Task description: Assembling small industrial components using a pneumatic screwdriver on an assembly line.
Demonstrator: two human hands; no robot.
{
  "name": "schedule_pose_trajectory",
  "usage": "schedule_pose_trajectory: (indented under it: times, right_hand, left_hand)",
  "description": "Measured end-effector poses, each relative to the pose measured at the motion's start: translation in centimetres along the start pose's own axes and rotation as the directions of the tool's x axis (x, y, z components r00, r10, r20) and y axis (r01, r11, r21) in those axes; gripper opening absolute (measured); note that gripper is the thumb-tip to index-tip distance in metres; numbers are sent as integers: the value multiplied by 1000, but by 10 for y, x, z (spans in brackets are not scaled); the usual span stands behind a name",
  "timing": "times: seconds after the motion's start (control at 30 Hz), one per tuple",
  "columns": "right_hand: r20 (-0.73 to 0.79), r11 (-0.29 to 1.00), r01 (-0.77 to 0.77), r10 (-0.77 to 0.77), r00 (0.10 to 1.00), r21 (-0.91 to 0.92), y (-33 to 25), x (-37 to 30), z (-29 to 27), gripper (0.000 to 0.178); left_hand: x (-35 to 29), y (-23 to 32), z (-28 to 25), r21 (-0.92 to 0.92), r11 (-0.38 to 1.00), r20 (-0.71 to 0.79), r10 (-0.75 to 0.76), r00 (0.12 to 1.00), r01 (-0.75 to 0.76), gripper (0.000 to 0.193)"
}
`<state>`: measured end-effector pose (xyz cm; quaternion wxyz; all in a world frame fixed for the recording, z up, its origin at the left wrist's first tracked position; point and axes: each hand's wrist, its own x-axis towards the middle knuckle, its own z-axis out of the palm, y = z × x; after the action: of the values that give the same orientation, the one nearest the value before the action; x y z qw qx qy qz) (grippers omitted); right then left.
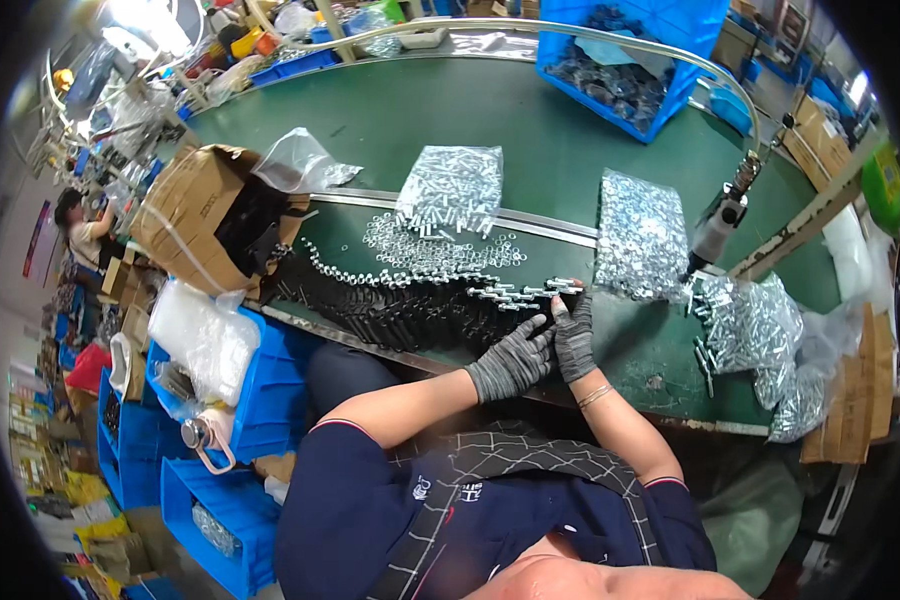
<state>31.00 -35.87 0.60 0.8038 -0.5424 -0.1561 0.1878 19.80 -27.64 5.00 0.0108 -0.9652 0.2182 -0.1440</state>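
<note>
Both my hands wear grey striped gloves at the front edge of the green workbench (620, 352). My left hand (515, 362) has its fingers stretched toward my right hand, slightly apart, with nothing visible in them. At the right end of a row of silver bolts (515, 297), my right hand (573, 340) has its bare fingertips closed around a bolt (567, 283); the grip is partly hidden. Left of my hands stands a long row of black parts (390, 312), closely packed, with silver washers (350, 275) along their far side. Loose washers (430, 255) lie scattered behind them.
A bag of bolts (455, 180) and a bag of silver fasteners (640, 230) lie beyond. Right stand a power screwdriver (718, 225) and more bagged bolts (755, 315). An open cardboard box (195, 215) sits left; blue bins (285, 375) stand beside the bench. Another person (85, 230) is far left.
</note>
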Motion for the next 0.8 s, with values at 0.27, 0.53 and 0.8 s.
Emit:
schedule_pose_trajectory:
  times: [0.27, 0.53, 0.8]
  right_hand:
    - [109, 975, -109, 132, 985, -196, -17, 33, -36, 24]
    - [66, 728, 19, 37, 997, -685, -56, 22, -69, 16]
    - [221, 498, 468, -476, 851, -730, -78, -13, -80, 19]
  left_hand:
    - [3, 13, 1, -35, 995, 73, -92, 993, 95, 33]
    - [20, 24, 18, -89, 976, -74, -207, 976, 200, 40]
    - [63, 55, -12, -532, -518, 827, -150, 542, 670, 49]
